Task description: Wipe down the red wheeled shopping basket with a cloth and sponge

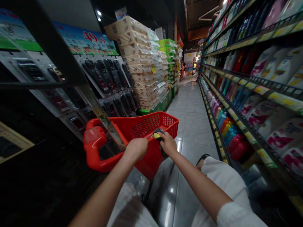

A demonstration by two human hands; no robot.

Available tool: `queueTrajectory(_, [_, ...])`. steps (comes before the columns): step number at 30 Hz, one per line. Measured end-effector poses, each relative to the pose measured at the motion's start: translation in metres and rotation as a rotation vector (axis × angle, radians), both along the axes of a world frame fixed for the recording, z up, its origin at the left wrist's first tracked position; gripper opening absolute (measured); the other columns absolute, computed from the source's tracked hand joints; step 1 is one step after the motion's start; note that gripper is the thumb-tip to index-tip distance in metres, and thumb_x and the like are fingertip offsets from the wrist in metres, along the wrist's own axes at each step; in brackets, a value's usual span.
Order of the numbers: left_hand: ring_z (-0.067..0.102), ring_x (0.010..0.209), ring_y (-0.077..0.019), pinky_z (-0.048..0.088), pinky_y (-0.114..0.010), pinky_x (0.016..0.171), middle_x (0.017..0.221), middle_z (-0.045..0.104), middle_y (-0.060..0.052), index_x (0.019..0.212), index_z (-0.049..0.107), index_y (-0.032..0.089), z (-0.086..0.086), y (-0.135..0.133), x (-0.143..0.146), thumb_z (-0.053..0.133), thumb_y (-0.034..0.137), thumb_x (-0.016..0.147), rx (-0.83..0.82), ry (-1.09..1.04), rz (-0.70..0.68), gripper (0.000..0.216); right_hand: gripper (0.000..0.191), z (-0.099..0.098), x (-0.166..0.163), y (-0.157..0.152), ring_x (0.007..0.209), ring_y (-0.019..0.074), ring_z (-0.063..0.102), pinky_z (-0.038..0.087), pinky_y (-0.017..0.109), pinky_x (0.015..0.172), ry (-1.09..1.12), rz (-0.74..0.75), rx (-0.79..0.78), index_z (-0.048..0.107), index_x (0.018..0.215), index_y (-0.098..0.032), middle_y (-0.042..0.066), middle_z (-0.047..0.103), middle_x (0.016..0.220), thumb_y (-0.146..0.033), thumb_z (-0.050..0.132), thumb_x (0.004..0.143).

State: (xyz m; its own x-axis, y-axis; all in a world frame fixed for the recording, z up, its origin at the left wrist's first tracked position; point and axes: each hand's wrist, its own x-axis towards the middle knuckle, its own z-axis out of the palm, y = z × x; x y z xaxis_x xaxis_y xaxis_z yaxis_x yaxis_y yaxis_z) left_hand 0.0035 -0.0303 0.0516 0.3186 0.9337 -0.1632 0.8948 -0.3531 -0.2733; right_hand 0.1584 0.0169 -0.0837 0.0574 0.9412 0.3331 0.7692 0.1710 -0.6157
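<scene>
A red plastic shopping cart [148, 160] with a perforated basket stands ahead of me, its looped red handle [94, 151] toward the left. My left hand [139, 147] is closed in a fist at the near rim of the basket, its fingertips turned away from view. Just right of it, my right hand [169, 144] is closed around a small black and yellow object [158, 135] at the same rim; its exact kind does not show. The basket's floor is partly visible, with the far wall behind it.
To the right, long shelves [248, 80] hold many bottles. Stacked cartons [139, 63] and hanging blister packs [106, 75] line the left. A metal post [101, 116] rises across the cart handle. The tiled aisle [189, 104] runs ahead.
</scene>
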Motion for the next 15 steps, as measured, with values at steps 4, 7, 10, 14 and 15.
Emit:
queueTrajectory(4, [0.071, 0.094, -0.0344, 0.056, -0.046, 0.079, 0.098, 0.073, -0.022, 0.102, 0.069, 0.008, -0.002, -0.002, 0.003, 0.033, 0.008, 0.086, 0.021, -0.027, -0.002, 0.039, 0.053, 0.004, 0.019, 0.009, 0.099, 0.0197, 0.061, 0.046, 0.028, 0.08, 0.0, -0.17, -0.145, 0.056, 0.135, -0.037, 0.004, 0.059, 0.115, -0.016, 0.047, 0.087])
queueTrajectory(7, [0.071, 0.094, -0.035, 0.056, -0.047, 0.078, 0.097, 0.073, -0.023, 0.1, 0.069, 0.008, -0.002, -0.002, 0.003, 0.033, 0.008, 0.086, 0.035, -0.05, 0.004, 0.039, 0.052, 0.007, 0.008, 0.003, 0.101, 0.0184, 0.061, 0.046, 0.026, 0.083, 0.033, -0.161, -0.161, 0.054, 0.136, -0.036, 0.003, 0.059, 0.117, -0.018, 0.046, 0.088])
queueTrajectory(10, [0.071, 0.091, -0.0356, 0.056, -0.047, 0.076, 0.095, 0.073, -0.023, 0.1, 0.069, 0.007, -0.005, -0.002, 0.001, 0.033, 0.008, 0.087, 0.055, -0.064, 0.008, 0.039, 0.054, 0.008, -0.009, -0.01, 0.105, 0.0171, 0.06, 0.045, 0.023, 0.086, 0.046, 0.002, -0.108, 0.053, 0.138, -0.036, 0.002, 0.059, 0.117, -0.019, 0.049, 0.087])
queueTrajectory(14, [0.071, 0.09, -0.0347, 0.056, -0.046, 0.076, 0.093, 0.073, -0.023, 0.1, 0.069, 0.007, -0.008, -0.003, -0.001, 0.033, 0.009, 0.089, 0.069, -0.071, -0.001, 0.037, 0.054, 0.014, 0.002, -0.009, 0.107, 0.018, 0.06, 0.046, 0.025, 0.086, -0.034, 0.01, -0.113, 0.054, 0.136, -0.038, 0.001, 0.06, 0.118, -0.018, 0.049, 0.086])
queueTrajectory(15, [0.071, 0.091, -0.0341, 0.055, -0.045, 0.077, 0.093, 0.072, -0.023, 0.1, 0.069, 0.008, -0.007, -0.003, -0.001, 0.034, 0.01, 0.09, 0.068, -0.073, -0.014, 0.036, 0.054, 0.016, 0.008, -0.005, 0.107, 0.0187, 0.06, 0.046, 0.026, 0.086, -0.054, -0.033, -0.139, 0.055, 0.135, -0.038, 0.001, 0.059, 0.119, -0.018, 0.048, 0.086])
